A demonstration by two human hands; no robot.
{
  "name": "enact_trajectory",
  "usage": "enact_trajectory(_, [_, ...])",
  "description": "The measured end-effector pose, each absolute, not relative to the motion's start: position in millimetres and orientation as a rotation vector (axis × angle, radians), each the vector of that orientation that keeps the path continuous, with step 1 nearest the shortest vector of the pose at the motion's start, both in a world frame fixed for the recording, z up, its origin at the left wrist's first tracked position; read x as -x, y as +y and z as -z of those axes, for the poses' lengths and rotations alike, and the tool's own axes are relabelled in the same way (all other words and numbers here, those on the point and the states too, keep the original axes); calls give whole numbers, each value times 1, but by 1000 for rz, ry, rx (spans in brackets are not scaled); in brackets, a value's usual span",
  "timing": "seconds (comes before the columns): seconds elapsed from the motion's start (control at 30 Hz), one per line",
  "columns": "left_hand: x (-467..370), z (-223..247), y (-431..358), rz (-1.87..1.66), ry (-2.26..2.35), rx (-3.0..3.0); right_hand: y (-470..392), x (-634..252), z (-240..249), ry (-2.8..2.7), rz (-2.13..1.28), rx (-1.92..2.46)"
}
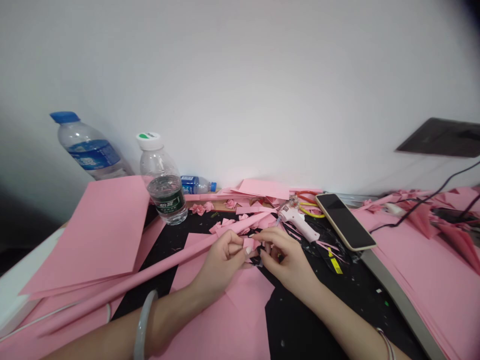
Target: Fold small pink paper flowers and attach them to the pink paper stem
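Note:
Over the middle of the table, my left hand (229,255) is closed in a pinch on a small piece of pink paper (249,243). My right hand (282,252) is at the other side of that piece, its fingers curled and its fingertips touching the edge; part of the paper is hidden behind the fingers. Larger pink sheets (240,315) lie below both hands. A long rolled pink paper tube (161,272) runs diagonally past my left hand. Small folded pink paper flowers (202,208) are scattered beyond the hands. A pale pink hot glue gun (300,223) lies just past my right hand.
At the left stand a clear water bottle (164,190) and a blue-capped bottle (90,150); a small bottle (198,184) lies by the wall. A phone (345,222) is at the right, near stacked pink sheets (431,270) and a dark cable (423,200).

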State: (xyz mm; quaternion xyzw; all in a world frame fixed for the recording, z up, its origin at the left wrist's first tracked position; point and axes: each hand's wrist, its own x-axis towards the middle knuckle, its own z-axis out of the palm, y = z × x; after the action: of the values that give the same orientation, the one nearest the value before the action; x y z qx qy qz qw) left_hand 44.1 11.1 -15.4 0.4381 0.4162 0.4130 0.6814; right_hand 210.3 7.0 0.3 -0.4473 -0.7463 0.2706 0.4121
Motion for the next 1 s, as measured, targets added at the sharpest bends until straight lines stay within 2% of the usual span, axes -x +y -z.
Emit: enact_trajectory(1.0, [-43,15,13,-825,930,-973,7,-211,6,-1791,-621,1112])
